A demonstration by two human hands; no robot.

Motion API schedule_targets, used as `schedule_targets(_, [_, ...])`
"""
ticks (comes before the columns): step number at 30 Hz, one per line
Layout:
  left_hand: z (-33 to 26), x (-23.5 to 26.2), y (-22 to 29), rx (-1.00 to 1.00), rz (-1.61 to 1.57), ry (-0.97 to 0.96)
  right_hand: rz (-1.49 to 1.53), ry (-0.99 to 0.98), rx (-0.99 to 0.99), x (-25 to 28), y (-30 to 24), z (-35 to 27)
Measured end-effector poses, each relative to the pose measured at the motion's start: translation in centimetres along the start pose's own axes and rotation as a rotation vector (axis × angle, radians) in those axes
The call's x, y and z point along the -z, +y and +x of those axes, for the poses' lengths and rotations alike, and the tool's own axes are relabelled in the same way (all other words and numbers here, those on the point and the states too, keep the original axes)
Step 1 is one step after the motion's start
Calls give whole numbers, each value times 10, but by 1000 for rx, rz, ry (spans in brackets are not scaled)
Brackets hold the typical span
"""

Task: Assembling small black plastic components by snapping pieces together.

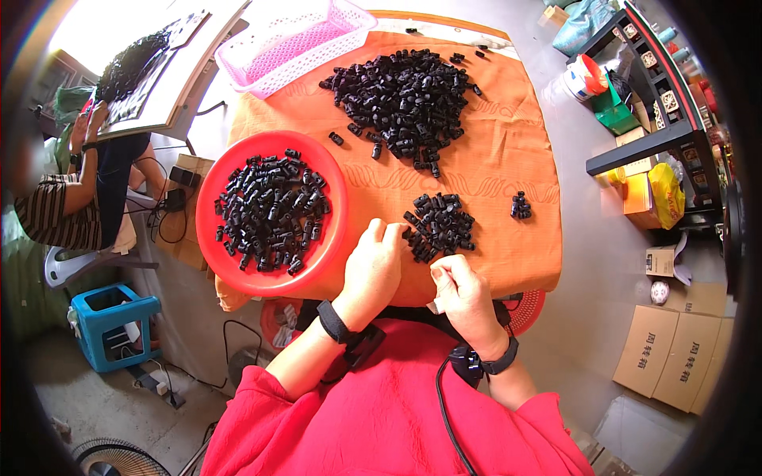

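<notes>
A small pile of short black plastic pieces [444, 222], roughly cylindrical, lies on the orange cloth in front of me. My left hand [375, 258] is at the pile's left edge, thumb and fingers drawn together; whatever they grip is hidden. Just below the pile, my right hand [467, 295] is closed in a pinch. Something small and pale shows under its fingertips, too small to name. Left of my left hand, a red round basin [208, 238] holds many similar black pieces. A much larger black heap [405, 95] lies farther back on the cloth.
A tiny black cluster [521, 205] sits right on the orange tablecloth [508, 254]. A pink perforated basket [294, 59] stands at the back left. Another person [71, 190] works at a table on the left. Shelving [659, 151] and cardboard boxes [671, 357] are at right.
</notes>
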State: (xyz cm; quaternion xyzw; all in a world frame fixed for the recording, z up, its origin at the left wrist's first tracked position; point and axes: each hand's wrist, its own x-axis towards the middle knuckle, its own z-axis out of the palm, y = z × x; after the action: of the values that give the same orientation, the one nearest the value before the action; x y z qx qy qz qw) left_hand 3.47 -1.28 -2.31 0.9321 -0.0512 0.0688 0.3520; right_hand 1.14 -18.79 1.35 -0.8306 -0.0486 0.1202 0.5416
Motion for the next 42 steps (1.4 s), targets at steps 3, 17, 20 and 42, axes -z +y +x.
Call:
schedule_targets(3, [-4,2,0,41,13,36,17,31,21,-2,0,0])
schedule_targets(17, [-22,31,8,714,-1377,-524,-280,27,381,-5,-9,6])
schedule_targets(20, [-25,30,12,783,-1562,-517,-396,94,465,-2,-12,3])
schedule_targets(42, [-40,23,2,724,-1748,-645,-113,-73,288,4,-24,-9])
